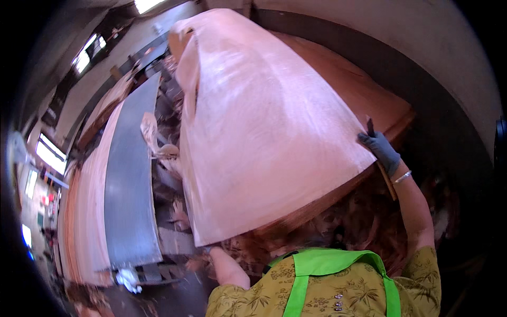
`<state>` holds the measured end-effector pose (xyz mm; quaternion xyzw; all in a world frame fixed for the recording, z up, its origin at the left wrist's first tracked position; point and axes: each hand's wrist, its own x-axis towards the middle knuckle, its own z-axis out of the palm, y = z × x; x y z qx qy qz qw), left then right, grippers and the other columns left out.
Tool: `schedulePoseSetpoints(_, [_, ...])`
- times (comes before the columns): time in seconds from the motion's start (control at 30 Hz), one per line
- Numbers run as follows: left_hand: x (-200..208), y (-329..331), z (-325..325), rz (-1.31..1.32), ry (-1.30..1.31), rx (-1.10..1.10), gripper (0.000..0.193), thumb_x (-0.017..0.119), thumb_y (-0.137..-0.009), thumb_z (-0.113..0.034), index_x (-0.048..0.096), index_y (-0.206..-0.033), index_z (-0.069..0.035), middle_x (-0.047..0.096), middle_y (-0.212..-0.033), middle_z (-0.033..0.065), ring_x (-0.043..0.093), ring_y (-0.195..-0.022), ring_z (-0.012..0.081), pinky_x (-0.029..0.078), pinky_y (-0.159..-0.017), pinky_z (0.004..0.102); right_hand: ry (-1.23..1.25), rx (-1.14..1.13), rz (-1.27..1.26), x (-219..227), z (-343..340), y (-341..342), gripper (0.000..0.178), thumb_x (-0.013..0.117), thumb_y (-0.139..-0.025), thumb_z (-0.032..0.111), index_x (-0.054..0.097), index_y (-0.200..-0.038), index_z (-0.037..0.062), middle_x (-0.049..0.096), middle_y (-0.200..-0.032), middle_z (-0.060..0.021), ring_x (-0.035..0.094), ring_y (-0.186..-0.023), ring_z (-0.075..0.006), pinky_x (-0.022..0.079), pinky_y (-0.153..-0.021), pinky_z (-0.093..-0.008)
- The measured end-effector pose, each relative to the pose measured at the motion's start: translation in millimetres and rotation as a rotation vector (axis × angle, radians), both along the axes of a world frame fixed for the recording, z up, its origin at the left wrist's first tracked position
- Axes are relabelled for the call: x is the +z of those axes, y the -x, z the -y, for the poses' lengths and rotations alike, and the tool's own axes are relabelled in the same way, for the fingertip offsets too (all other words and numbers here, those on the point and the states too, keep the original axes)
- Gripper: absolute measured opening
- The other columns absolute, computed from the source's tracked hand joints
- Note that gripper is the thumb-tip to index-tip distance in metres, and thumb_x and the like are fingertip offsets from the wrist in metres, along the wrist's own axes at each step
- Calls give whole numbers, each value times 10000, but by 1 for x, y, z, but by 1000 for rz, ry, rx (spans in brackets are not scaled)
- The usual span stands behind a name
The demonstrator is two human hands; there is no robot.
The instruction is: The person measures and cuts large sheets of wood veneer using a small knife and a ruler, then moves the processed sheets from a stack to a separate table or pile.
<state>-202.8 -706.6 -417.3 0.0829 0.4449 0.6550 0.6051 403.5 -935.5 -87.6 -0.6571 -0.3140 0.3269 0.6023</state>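
Note:
A large, pale pink-tan wood veneer sheet [269, 137] spreads across the middle, its far left part rippled and folded up. My right hand [383, 150], in a grey-blue glove, is closed on the sheet's near right edge. A thin brown stick-like piece [386, 182] shows below that hand, and a dark tip sticks up above it; I cannot tell whether they are one thing. At the near left corner, my left hand [210, 249] grips the sheet from its edge, with most of its fingers hidden under the veneer.
Beneath and behind the sheet lies a stack of reddish veneer [343, 79]. To the left stands another tall veneer stack [87, 211] with a grey-blue panel [132, 179] on top. Torn veneer scraps [369, 224] litter the floor. A wall [422, 42] curves behind on the right.

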Motion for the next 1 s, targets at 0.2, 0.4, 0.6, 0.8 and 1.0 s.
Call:
schedulePoseSetpoints(0.2, [54,-78,54,35,-143,301,640,309,-879,-483,489,-1271,-10,502,-1290,164,470,-1185,331,363,-1022,435,89,10,101,-29,21,-126,381,659,-847,339,628,-957,-25,588,-849,7,515,-771,-89,422,-665,-234])
schedulePoseSetpoints(0.4, [76,-92,64,-99,-177,84,545,370,-922,-401,448,-1295,-12,486,-1302,152,475,-1175,324,363,-1019,452,126,82,51,-42,10,-213,282,649,-865,232,613,-988,-19,570,-872,20,498,-779,-63,423,-670,-214])
schedulePoseSetpoints(0.6, [123,-166,44,-315,-257,105,489,529,-888,-301,428,-1277,-22,507,-1238,138,525,-1097,297,440,-924,436,134,20,178,-80,-8,-274,397,668,-813,357,626,-950,-13,586,-807,-14,506,-730,-122,430,-655,-298])
schedulePoseSetpoints(0.8, [137,-210,49,-315,-186,91,445,571,-886,-205,428,-1252,4,513,-1225,125,564,-1026,239,496,-830,388,287,-18,444,-104,-31,-323,432,687,-802,289,616,-1035,-69,641,-918,-98,568,-812,-158,458,-697,-315])
schedulePoseSetpoints(1.0, [112,-280,47,-575,-167,189,455,601,-856,-118,424,-1251,21,500,-1240,115,516,-1081,229,445,-906,377,247,-10,504,-136,-37,-405,412,640,-840,225,569,-1113,-75,640,-1015,-158,581,-884,-186,463,-756,-313])
